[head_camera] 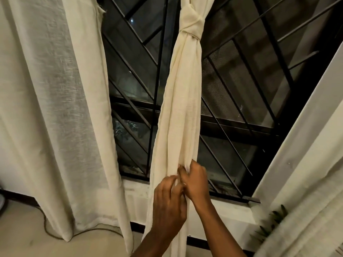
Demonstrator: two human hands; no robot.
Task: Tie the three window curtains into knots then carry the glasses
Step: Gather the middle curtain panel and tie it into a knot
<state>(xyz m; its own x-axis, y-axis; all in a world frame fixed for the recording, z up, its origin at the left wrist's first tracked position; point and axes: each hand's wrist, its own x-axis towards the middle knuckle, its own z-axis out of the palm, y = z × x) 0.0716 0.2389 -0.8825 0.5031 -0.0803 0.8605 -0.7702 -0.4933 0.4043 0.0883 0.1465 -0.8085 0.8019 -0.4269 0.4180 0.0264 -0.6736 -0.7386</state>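
A cream middle curtain (180, 101) hangs in front of the dark window, gathered into a rope with a knot (191, 23) near the top. Low on its tail, my left hand (168, 206) and my right hand (194, 180) both pinch the fabric, fingers closed, the hands touching each other. A wider off-white curtain (55, 108) hangs loose and unknotted on the left. Another pale curtain (311, 216) shows at the lower right edge, with no knot in view. No glasses are in view.
Black metal window bars (241, 89) with mesh run behind the curtain above a white sill (232, 210). A dark cable (55, 236) trails on the floor at lower left. Green plant leaves (272, 223) poke in at the lower right. A white window frame (306, 130) slants up the right.
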